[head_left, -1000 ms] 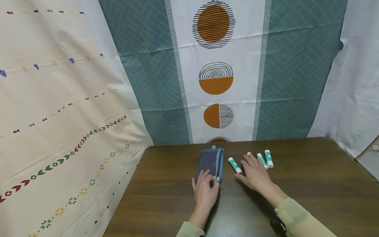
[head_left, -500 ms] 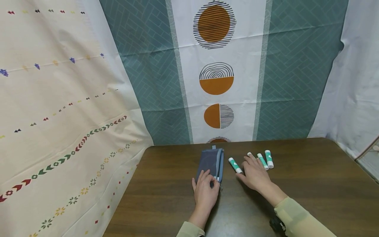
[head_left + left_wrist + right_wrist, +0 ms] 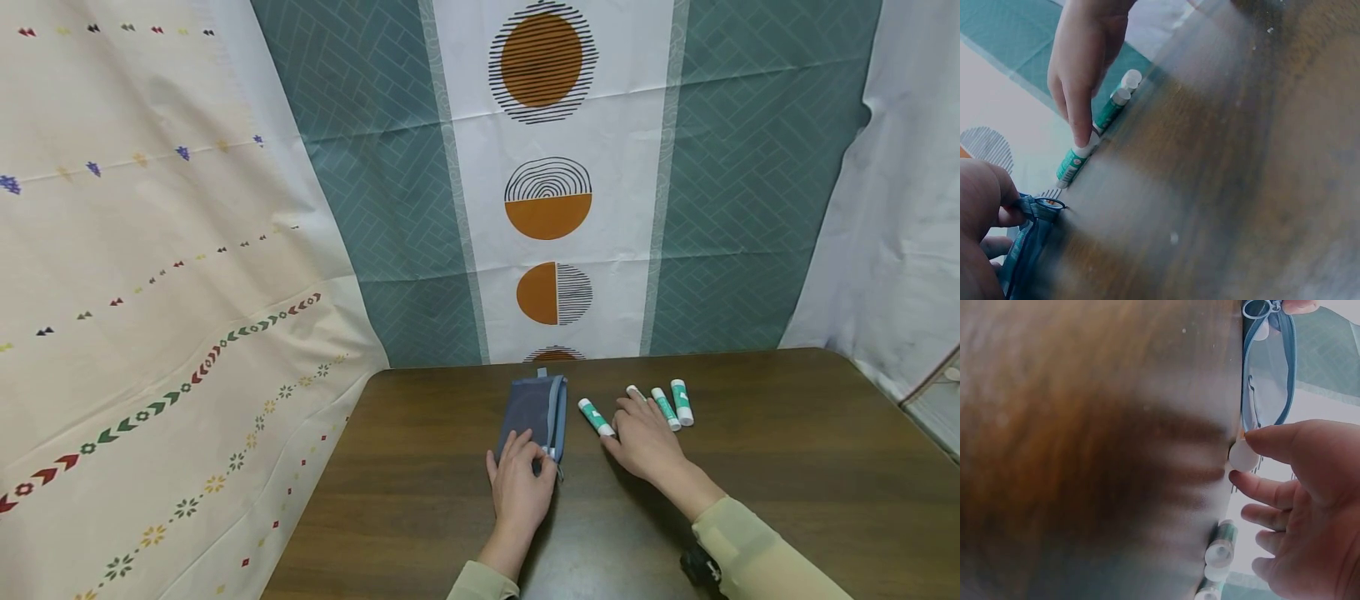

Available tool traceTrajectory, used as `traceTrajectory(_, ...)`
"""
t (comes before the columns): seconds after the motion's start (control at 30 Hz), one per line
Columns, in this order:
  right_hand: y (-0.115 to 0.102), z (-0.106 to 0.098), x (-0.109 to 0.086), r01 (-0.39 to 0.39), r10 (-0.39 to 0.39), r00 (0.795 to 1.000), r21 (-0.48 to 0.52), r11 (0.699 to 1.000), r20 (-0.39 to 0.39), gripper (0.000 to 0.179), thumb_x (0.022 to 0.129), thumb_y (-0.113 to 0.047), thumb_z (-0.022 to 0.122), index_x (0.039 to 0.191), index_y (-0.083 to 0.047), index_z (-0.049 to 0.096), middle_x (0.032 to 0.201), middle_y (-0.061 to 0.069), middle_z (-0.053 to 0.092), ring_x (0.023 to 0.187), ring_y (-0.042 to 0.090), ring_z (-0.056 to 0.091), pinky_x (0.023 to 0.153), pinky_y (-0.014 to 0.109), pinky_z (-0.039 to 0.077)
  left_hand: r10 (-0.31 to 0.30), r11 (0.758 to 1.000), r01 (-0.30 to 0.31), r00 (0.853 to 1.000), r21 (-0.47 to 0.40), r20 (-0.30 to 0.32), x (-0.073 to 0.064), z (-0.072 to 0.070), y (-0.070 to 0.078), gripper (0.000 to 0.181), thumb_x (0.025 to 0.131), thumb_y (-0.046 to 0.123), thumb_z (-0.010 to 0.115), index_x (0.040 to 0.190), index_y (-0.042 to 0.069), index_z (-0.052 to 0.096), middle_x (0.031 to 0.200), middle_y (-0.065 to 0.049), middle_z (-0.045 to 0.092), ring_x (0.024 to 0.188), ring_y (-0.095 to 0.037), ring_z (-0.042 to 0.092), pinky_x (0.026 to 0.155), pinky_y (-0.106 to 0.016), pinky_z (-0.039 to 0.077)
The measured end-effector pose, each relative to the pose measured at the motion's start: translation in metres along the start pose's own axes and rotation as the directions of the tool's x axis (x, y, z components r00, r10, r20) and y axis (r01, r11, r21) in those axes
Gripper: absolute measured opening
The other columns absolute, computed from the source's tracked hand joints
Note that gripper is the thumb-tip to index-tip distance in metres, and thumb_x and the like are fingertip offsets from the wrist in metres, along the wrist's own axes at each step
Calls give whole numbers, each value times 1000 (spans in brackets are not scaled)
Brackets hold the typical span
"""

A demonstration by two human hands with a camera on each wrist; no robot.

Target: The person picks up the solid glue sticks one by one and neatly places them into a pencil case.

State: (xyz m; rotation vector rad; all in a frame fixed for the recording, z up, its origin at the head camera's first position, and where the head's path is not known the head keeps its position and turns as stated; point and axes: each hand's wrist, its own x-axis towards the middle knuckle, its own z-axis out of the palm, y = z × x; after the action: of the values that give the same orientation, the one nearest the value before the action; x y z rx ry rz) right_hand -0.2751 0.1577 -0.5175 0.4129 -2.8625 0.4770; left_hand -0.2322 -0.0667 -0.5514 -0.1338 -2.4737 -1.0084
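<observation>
A blue-grey zip pouch (image 3: 525, 408) lies on the table, its near corner pinched between thumb and index finger of my left hand (image 3: 520, 483). In the right wrist view the pouch's zip edges (image 3: 1291, 369) stand apart around a gaping mouth. Just right of the pouch lies a green-and-white glue stick (image 3: 594, 414). My right hand (image 3: 643, 442) is spread palm down, its thumb tip right at that stick's near white end (image 3: 1244, 456). Its fingers extend over a second glue stick (image 3: 632, 389), mostly hidden under them.
Two more glue sticks, one inner (image 3: 666, 408) and one outer (image 3: 682, 402), lie beyond the right hand. The brown wooden table (image 3: 390, 483) ends at a hanging patterned cloth (image 3: 555, 208) behind and a cream cloth (image 3: 187, 333) at left.
My right hand has shifted slightly to the right, with its thumb settling at the near end of the leftmost glue stick. The left hand and pouch have stayed in place.
</observation>
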Motion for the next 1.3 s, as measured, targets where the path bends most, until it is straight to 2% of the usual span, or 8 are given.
traceTrajectory(0.43, 0, 1, 2, 5, -6, 1000, -9, 1000, -21, 24, 95, -19, 83, 81, -6, 68, 140, 32, 65, 151, 57, 44, 123, 70, 33, 0, 1000, 0, 1000, 6, 5, 1, 0, 0, 24, 91, 10, 75, 73, 20, 62, 140, -10, 75, 144, -38, 60, 118, -83, 25)
traceTrajectory(0.8, -1, 1, 3, 12, -12, 1000, -40, 999, -6, 22, 94, -19, 85, 93, 0, 75, 135, 31, 67, 150, 55, 46, 123, 68, 35, 1, 1000, -1, 1000, 8, 2, 1, -1, 0, 24, 91, 10, 74, 73, 20, 62, 139, -10, 75, 143, -39, 61, 118, -84, 25)
traceTrajectory(0.97, -1, 0, 3, 22, -23, 1000, -42, 999, -9, 20, 96, -18, 84, 94, 0, 75, 134, 29, 69, 149, 54, 47, 123, 67, 36, -5, 1000, 5, 1000, 3, 6, 1, 0, 0, 23, 91, 10, 75, 74, 21, 63, 140, -10, 75, 144, -38, 60, 118, -83, 25)
traceTrajectory(1.3, 1, -3, -2, 25, -24, 998, 17, 1000, -57, 18, 94, -15, 86, 92, -1, 75, 128, 28, 71, 147, 54, 50, 123, 65, 37, -14, 1000, 14, 1000, -2, 17, 1, 0, -1, 23, 90, 10, 75, 74, 21, 64, 140, -11, 75, 144, -39, 60, 118, -83, 24)
